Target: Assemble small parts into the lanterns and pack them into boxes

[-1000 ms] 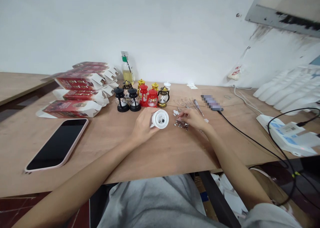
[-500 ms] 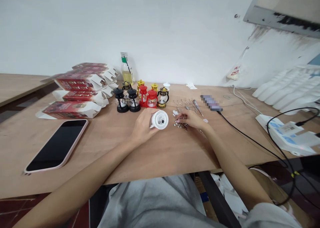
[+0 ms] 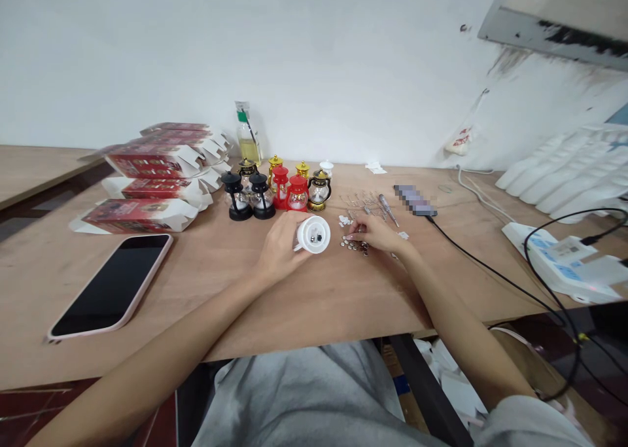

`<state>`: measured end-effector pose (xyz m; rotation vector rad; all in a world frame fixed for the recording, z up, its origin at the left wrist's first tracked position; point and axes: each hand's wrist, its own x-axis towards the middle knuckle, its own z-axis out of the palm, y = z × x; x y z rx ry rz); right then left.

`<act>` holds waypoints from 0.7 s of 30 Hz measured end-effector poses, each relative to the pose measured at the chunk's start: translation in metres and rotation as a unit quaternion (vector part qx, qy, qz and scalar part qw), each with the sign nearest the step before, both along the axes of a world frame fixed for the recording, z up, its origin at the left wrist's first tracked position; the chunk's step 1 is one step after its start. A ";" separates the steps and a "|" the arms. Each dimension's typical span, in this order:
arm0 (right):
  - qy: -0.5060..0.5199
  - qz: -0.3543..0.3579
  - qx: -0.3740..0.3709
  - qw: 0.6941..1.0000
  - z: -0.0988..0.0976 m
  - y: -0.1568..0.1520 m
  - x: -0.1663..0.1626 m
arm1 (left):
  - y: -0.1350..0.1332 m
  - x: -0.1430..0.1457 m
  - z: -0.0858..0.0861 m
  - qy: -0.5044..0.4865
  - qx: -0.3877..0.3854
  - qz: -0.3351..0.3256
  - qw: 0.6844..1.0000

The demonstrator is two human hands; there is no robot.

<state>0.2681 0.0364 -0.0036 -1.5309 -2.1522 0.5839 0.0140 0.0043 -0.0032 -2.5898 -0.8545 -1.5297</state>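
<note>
The left grip (image 3: pixel 279 244) holds a white lantern (image 3: pixel 314 234) sideways. The right grip (image 3: pixel 375 233) touches little batteries (image 3: pixel 354 245) on the desk (image 3: pixel 318 296); closed or not, I cannot tell.

A plain white wall (image 3: pixel 294 48) runs behind the table (image 3: pixel 314 303), lit evenly and without hard shadows. Toward the wall's right end, dark scuffs (image 3: pixel 510 64) smear the paint below a grey slanted panel (image 3: pixel 554 25) that juts in at the top right. The table is bare light-brown wood with its far edge against the wall, and it stands on a dark frame (image 3: pixel 417 381). A second wooden top (image 3: pixel 29 165) lies off its left end, across a dark gap. Dark red floor (image 3: pixel 29 411) shows under the near left corner.
</note>
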 end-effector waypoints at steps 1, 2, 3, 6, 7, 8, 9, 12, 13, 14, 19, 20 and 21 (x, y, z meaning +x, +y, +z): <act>0.004 0.004 0.012 1.000 0.000 -0.001 -0.001 | 0.000 0.000 0.000 0.000 0.001 -0.001 1.000; 0.015 0.009 0.031 0.999 0.001 -0.002 -0.002 | 0.000 0.000 0.000 0.000 0.000 0.000 1.000; 0.034 0.012 0.061 0.997 0.001 -0.003 -0.004 | 0.000 0.000 0.000 0.000 -0.001 0.001 1.000; 0.141 -0.015 0.192 0.971 0.005 -0.011 -0.015 | 0.000 0.000 -0.001 -0.002 -0.002 0.006 1.000; 0.184 -0.032 0.232 0.955 0.006 -0.015 -0.021 | 0.000 0.000 -0.001 -0.004 -0.001 0.008 1.000; 0.220 -0.046 0.263 0.938 0.008 -0.021 -0.027 | 0.000 0.000 -0.002 -0.006 0.002 0.009 1.000; 0.249 -0.051 0.286 0.924 0.010 -0.027 -0.034 | 0.000 0.000 -0.002 -0.007 0.005 0.010 1.000; 0.267 -0.010 0.323 0.908 0.015 -0.049 -0.057 | 0.000 0.001 -0.003 -0.005 0.018 0.010 1.000; 0.260 0.009 0.330 0.907 0.017 -0.055 -0.063 | -0.001 0.002 -0.004 -0.002 0.021 0.011 1.000; 0.251 0.026 0.335 0.908 0.019 -0.061 -0.069 | -0.001 0.002 -0.005 0.001 0.024 0.010 1.000; 0.216 0.055 0.352 0.909 0.023 -0.070 -0.083 | -0.002 0.004 -0.008 0.005 0.029 0.001 1.000; 0.212 0.057 0.356 0.909 0.023 -0.070 -0.083 | -0.002 0.004 -0.008 0.005 0.032 0.001 0.999; 0.208 0.059 0.360 0.908 0.023 -0.069 -0.082 | -0.001 0.004 -0.009 0.005 0.035 0.001 0.999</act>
